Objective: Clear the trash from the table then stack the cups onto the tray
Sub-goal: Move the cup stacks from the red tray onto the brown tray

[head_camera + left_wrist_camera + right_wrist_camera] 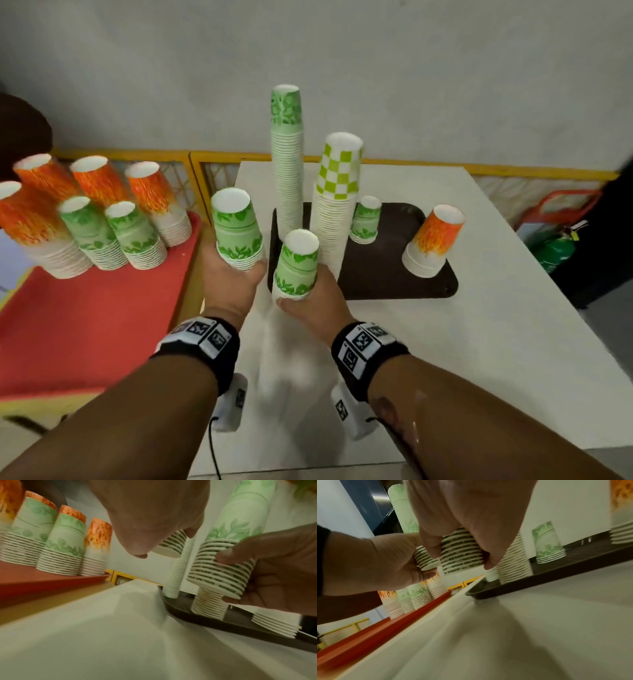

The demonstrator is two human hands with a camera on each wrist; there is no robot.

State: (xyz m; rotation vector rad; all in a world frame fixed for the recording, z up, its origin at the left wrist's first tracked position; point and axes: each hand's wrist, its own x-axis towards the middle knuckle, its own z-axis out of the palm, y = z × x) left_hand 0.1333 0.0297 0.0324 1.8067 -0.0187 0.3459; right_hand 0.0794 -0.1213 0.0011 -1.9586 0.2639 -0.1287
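My left hand (236, 275) grips the rims of a short upside-down stack of green leaf cups (235, 228), held in the air over the white table's left edge. Beside it, my right hand (308, 296) grips a second green leaf stack (297, 262) at the near left corner of the dark brown tray (394, 277). Both stacks are off the table in the wrist views: the left-hand stack (171, 545), the right-hand stack (461, 551). The tray holds a tall green stack (287, 164), a checkered stack (337, 192), a small green stack (365, 219) and an orange flame stack (433, 240).
A red tray (85, 325) on the left carries several orange and green cup stacks (113, 233). The white table (479, 342) reaches right and toward me. A yellow railing (445, 168) runs behind, and a green extinguisher (555, 253) stands at the far right.
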